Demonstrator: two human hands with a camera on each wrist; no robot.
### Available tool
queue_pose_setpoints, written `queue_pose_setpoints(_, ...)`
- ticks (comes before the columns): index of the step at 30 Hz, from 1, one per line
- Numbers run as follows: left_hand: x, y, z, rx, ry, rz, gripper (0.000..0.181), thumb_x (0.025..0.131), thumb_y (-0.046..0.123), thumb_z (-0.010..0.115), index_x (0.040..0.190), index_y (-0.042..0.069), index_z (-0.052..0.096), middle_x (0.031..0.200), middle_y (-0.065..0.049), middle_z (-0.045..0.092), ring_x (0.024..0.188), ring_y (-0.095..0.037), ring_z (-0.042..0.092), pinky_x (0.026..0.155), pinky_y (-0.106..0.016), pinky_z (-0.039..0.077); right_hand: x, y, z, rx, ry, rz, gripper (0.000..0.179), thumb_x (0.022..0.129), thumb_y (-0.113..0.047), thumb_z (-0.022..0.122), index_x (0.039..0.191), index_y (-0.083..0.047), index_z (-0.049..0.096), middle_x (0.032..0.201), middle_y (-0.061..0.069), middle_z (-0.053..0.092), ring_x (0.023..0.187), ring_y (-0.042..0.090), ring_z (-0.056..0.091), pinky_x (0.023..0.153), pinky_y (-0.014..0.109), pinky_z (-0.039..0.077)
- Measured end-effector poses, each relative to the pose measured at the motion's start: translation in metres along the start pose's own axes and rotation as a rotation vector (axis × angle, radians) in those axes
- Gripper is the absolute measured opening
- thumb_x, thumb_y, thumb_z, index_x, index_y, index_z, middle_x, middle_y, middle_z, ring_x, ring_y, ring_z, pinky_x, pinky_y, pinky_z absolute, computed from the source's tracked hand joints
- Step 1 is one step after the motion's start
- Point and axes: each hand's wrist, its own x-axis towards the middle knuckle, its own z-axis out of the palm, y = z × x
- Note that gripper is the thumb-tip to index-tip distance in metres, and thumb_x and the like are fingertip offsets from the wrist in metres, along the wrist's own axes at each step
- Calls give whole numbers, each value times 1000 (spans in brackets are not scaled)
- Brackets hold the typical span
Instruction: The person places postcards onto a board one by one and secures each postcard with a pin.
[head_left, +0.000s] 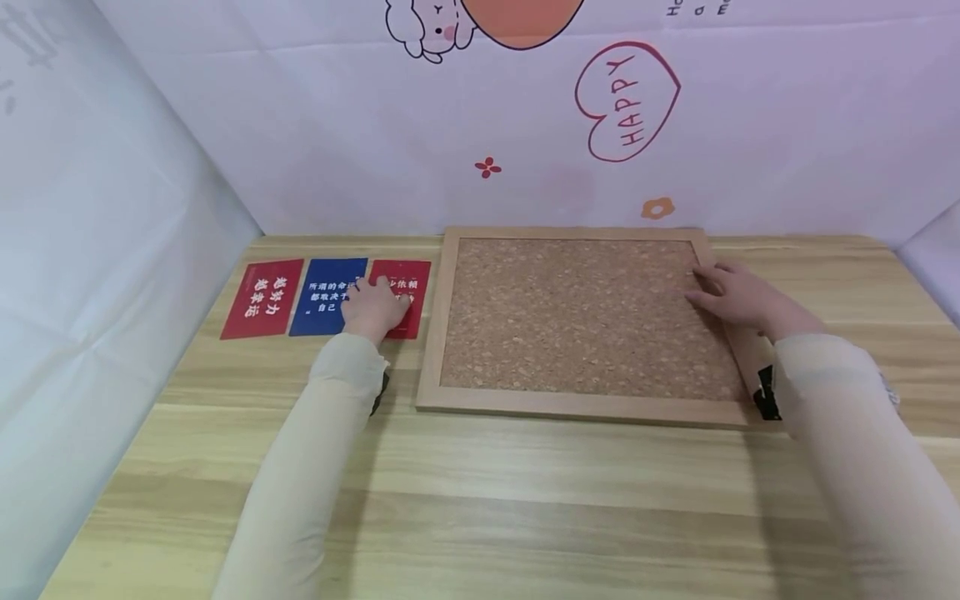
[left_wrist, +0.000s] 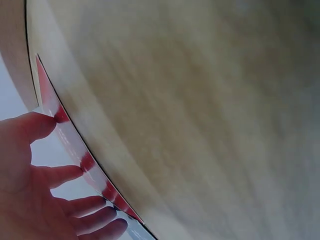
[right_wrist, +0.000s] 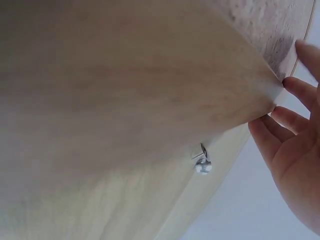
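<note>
My left hand (head_left: 373, 310) touches the right-hand red card (head_left: 408, 321) with spread fingertips; the card has white characters and lies flat on the table. In the left wrist view the thumb and fingers (left_wrist: 70, 173) reach onto its glossy face. Beside it lie a blue card (head_left: 318, 312), partly under the same hand, and another red card (head_left: 262, 300). My right hand (head_left: 738, 296) rests at the right side of a wood-framed cork board (head_left: 577, 317). In the right wrist view its fairly straight fingertips touch the frame (right_wrist: 235, 107) and reach toward the cork.
Small shiny push pins (right_wrist: 202, 166) lie on the table right of the board, hidden behind the right arm in the head view. A printed white cloth (head_left: 337, 150) hangs behind the wood-grain table (head_left: 540, 500), and another white cloth (head_left: 97, 250) hangs at the left.
</note>
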Motion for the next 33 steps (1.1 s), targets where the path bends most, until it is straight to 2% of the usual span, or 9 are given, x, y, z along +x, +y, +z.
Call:
queue_pose_setpoints(5,0,1,2,-6,-10,5,65,98,37,42,149,1,22,149,-30,23,137,-44,27,112,-56,30,2,5,1,-75,46,-40,54,100,-15,40,144,12,24,143,45,16,128,62,21,104,70,23)
queue_pose_setpoints(9,-1,2,2,-3,-16,3,66,98,37,42,149,1,21,149,-30,24,136,-44,29,112,-55,31,2,7,0,-104,52,-42,51,98,-8,40,143,12,26,142,46,18,126,63,23,104,70,24)
queue_pose_setpoints(14,-1,3,1,-6,-13,-6,65,98,36,44,149,1,22,148,-30,25,136,-44,28,111,-56,31,2,7,-1,-117,44,-34,51,98,-9,40,143,11,27,142,45,19,127,62,24,103,70,25)
queue_pose_setpoints(20,1,4,-2,-10,17,22,62,98,34,47,144,-3,30,143,-28,33,131,-42,35,108,-54,37,2,8,-3,-83,37,-20,52,97,-9,41,143,9,28,144,42,17,124,63,26,102,71,27)
queue_pose_setpoints(26,4,5,-2,-33,29,37,59,98,32,49,143,-3,32,142,-27,35,129,-41,38,106,-54,39,0,9,-5,-52,29,-12,52,96,-9,43,143,9,29,145,42,18,125,62,24,102,71,25)
queue_pose_setpoints(33,5,1,-2,-64,81,41,52,95,29,58,133,-3,43,130,-26,46,119,-39,47,99,-51,46,4,5,-5,-60,37,-19,53,95,-9,43,142,9,30,144,42,19,127,62,22,103,71,24)
